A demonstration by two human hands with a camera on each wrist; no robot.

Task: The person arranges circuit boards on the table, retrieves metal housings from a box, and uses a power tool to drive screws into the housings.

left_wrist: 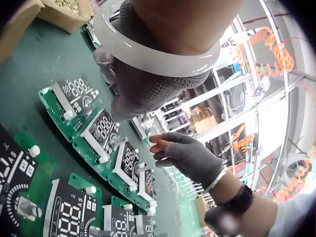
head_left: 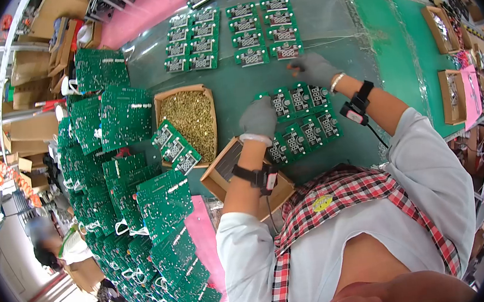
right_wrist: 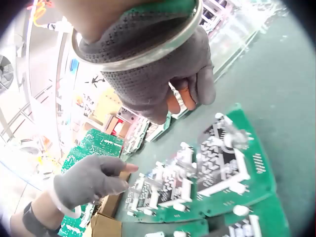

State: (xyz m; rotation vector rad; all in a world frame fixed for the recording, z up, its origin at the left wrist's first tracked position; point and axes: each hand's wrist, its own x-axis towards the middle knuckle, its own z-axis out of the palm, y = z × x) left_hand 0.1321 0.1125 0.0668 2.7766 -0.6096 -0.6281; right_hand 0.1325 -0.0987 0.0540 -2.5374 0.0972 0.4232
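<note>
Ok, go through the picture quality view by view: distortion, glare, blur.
Head: strong fisheye bending inside a dark surround, glare streaks at the upper left of the green worktop, a blown-out white patch at lower left; left wrist: background washed out at right, nearer display boards fairly legible; right wrist: background overexposed at left, digits on the large board smeared.

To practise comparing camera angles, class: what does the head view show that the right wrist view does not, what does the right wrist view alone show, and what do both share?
Only the head view: the checked apron and the heap of gold-coloured bits.

Only the right wrist view: what looks like a fan, at the left edge.

Both: the gloved left hand and right hand, the boards with number displays, and the standing green boards.
</note>
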